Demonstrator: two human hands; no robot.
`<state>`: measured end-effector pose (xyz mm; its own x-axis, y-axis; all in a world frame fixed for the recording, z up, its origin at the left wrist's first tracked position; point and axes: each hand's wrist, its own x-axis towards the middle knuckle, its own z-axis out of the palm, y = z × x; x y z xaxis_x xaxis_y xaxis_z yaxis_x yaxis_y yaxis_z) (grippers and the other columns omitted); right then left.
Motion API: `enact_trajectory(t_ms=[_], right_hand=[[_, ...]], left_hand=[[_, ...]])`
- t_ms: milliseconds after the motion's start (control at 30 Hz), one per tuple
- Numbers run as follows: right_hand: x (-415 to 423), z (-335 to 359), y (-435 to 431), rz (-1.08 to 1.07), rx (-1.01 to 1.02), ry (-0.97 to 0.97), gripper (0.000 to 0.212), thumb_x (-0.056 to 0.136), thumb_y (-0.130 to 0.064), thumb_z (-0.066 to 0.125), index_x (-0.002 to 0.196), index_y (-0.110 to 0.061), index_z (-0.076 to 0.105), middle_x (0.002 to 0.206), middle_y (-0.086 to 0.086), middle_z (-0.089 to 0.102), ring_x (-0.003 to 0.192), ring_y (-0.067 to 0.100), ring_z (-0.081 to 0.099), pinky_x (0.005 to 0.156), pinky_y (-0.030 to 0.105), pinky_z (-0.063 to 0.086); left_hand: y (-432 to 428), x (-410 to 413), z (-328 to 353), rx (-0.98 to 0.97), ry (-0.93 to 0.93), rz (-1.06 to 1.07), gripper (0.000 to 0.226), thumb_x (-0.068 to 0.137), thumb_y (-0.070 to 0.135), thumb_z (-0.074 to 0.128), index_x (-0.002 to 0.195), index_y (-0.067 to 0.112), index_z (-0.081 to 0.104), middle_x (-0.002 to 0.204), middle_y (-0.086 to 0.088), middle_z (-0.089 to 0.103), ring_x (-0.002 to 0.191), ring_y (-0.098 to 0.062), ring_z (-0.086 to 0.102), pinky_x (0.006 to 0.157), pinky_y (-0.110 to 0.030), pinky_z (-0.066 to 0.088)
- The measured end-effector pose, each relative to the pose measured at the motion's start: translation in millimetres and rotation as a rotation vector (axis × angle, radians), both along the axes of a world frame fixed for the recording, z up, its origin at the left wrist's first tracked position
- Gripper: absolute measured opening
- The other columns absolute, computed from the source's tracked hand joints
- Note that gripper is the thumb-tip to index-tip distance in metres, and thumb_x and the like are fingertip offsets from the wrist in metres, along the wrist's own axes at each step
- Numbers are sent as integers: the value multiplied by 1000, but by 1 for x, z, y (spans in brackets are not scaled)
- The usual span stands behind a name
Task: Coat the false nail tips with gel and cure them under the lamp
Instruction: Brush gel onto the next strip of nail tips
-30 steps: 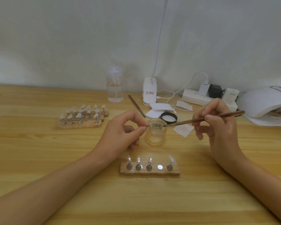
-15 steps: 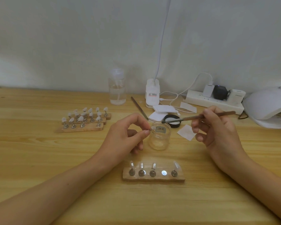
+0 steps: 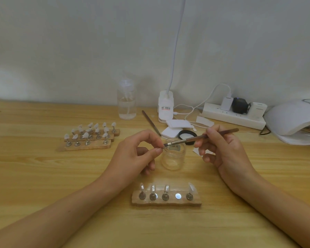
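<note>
The left hand (image 3: 136, 154) has its thumb and forefinger pinched tip to tip on a tiny item (image 3: 161, 149), too small to make out; the other fingers curl loosely beneath. The right hand (image 3: 222, 151) grips a slim brown-handled brush (image 3: 200, 137) between thumb and first fingers, pen-fashion. The shaft slants down towards the left fingers, and its bristle end lies just beside the left fingertips, at the pinched item.

Directly below the brush tip, between the two hands and just beside the left fingers, stands a small clear glass jar (image 3: 174, 156) with its mouth open. Its round black lid (image 3: 187, 136) lies just beyond, under the brush shaft, next to some white square pads (image 3: 175, 127).

Nearer the person than both hands, a short wooden strip (image 3: 166, 202) bears four clear false nail tips (image 3: 152, 187) upright on metal pegs, with one bare silver disc in the fourth place. Beyond the left fingers and to their left, three more wooden strips (image 3: 89, 143) carry white nail tips.

Well beyond the right fingers, at the right edge, sits the white domed curing lamp (image 3: 292, 117), beside a white power strip (image 3: 233, 116). A clear pump bottle (image 3: 126, 102) stands near the wall on the wooden table (image 3: 43, 176).
</note>
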<state>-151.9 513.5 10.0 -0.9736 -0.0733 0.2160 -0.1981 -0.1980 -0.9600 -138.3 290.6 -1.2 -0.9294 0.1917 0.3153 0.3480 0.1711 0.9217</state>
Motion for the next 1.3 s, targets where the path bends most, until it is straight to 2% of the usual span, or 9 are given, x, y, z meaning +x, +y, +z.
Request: enact_trajectory(t_ms=[100, 367, 600, 733, 867, 1000, 1133, 1300], right_hand=[[0, 0, 2, -54, -22, -12, 20, 82, -34, 59, 81, -14, 55, 72, 7, 69, 58, 12, 60, 45, 20, 45], [1, 1, -1, -40, 13, 16, 21, 83, -35, 59, 81, -14, 55, 74, 7, 71, 57, 12, 59, 44, 20, 44], [3, 2, -2, -31, 21, 48, 21, 85, -34, 58, 83, -13, 54, 74, 6, 71, 58, 11, 59, 45, 19, 44], [2, 1, 1, -99, -8, 12, 17, 89, -29, 56, 83, -13, 53, 72, 6, 71, 56, 10, 58, 44, 18, 43], [4, 2, -1, -53, 18, 57, 20, 86, -32, 57, 83, -12, 52, 73, 6, 71, 57, 10, 58, 44, 19, 43], [2, 0, 2, -110, -6, 28, 16, 96, -22, 53, 83, -13, 52, 70, 6, 69, 57, 11, 57, 43, 19, 43], [4, 2, -1, -64, 28, 65, 19, 87, -32, 57, 82, -14, 52, 72, 5, 71, 57, 9, 58, 43, 18, 41], [2, 1, 2, -112, 6, 47, 17, 98, -21, 51, 82, -14, 53, 69, 4, 69, 56, 9, 55, 42, 18, 40]], left_hand=[[0, 1, 1, -9, 4, -3, 19, 91, 6, 67, 82, 23, 66, 60, 13, 63, 51, -9, 58, 49, -22, 48], [0, 1, 1, 0, 12, -6, 11, 91, 2, 66, 87, 13, 65, 60, 14, 62, 50, -10, 57, 48, -22, 49], [1, 2, 1, -2, 12, -8, 12, 90, 3, 66, 86, 14, 64, 60, 14, 63, 50, -9, 58, 48, -20, 47], [1, 1, 1, -13, 2, -3, 10, 90, 5, 67, 87, 14, 64, 59, 12, 63, 50, -8, 58, 48, -20, 47], [1, 1, 1, -10, -14, 8, 8, 90, 5, 67, 88, 12, 65, 60, 15, 64, 50, -8, 58, 48, -20, 47], [1, 2, 2, -8, -23, 12, 6, 90, 6, 67, 89, 11, 66, 60, 14, 64, 48, -6, 57, 48, -18, 46], [1, 2, 2, -11, -37, 12, 5, 89, 8, 68, 89, 12, 66, 60, 15, 64, 49, -7, 57, 48, -20, 47], [1, 1, 2, -4, -43, 23, 5, 89, 8, 68, 88, 12, 66, 64, 14, 65, 48, -7, 57, 47, -20, 48]])
